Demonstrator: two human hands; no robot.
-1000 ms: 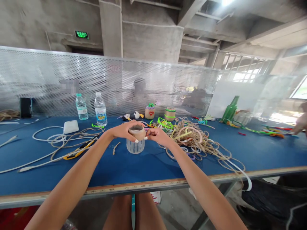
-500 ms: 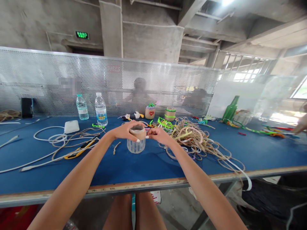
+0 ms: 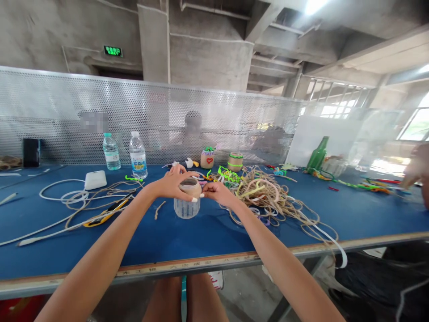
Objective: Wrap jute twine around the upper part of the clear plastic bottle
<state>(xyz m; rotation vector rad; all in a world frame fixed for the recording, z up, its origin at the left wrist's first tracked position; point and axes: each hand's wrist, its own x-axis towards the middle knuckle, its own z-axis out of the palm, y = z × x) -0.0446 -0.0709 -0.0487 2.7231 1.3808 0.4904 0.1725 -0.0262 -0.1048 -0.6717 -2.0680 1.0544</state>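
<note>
On the blue tabletop [image 3: 154,246], the left hand [image 3: 171,183] clamps its fingers around the tan-topped jar [image 3: 187,208], beside which the right hand [image 3: 218,193] pinches fingers together (on what, I cannot tell).

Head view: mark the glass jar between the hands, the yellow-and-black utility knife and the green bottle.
Glass jar [image 3: 187,209]: head view, on its clear lower side.
Utility knife [image 3: 112,209]: head view, on its handle.
Green bottle [image 3: 317,158]: head view, on its body.

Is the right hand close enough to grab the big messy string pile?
Probably yes: the string pile lies just beside the right hand, and nothing visible blocks the way, though that hand is at the jar.
</note>
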